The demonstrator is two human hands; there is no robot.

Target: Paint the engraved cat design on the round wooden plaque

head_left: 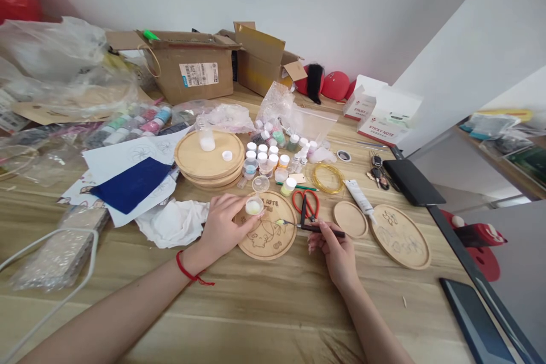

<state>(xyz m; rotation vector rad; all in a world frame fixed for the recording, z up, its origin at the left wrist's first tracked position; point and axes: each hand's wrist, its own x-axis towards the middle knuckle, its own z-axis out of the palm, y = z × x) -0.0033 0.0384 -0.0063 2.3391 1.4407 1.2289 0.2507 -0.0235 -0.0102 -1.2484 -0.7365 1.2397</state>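
My left hand (225, 223) is closed around a small clear jar (255, 206) with pale yellow and white contents. The jar is at the upper left of a round wooden plate (267, 250) drawn with dark outlines and lettering. Between the fingers of my right hand (336, 250) is a slim black-handled tool (318, 229) with a thin metal shaft. Pale yellow stuff shows at its tip, over the plate's drawing; whether the tip touches the wood I cannot tell. Red-handled scissors (314, 205) lie just above this tool.
Several white-capped jars (273, 151) crowd behind the plate, beside stacked wooden plates (187, 162). Gold wire (327, 178), a white tube (359, 198), a small wooden plate (350, 219) and another drawn plate (401, 236) lie right. Blue cloth (131, 190) and crumpled tissue (173, 222) lie left.
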